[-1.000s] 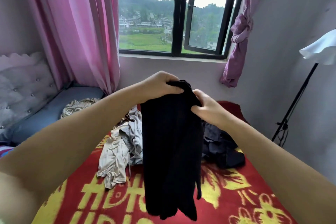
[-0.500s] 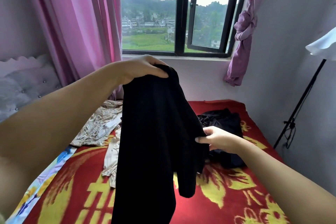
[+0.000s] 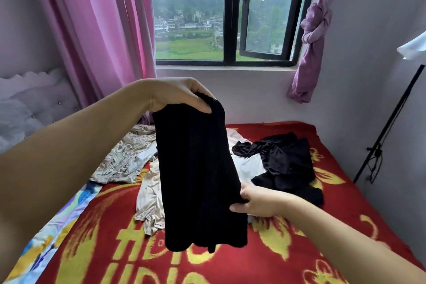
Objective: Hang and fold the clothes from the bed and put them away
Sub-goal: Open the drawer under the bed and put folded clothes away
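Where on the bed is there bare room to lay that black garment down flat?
The near red blanket, below the hanging black garment, lies bare. The middle is crowded: patterned cloth, beige top, white cloth, black pile. A bare strip runs beyond that pile.

A black ribbed garment (image 3: 198,175) hangs folded lengthwise above the bed's heaped clothes (image 3: 281,159).

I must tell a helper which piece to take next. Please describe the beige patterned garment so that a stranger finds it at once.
Start at the red blanket on the bed. At its left edge, under the pink curtain, lies the beige garment, spread flat. Only it carries a swirling print; the neighbouring pale garment is plain and the black pile lies right.
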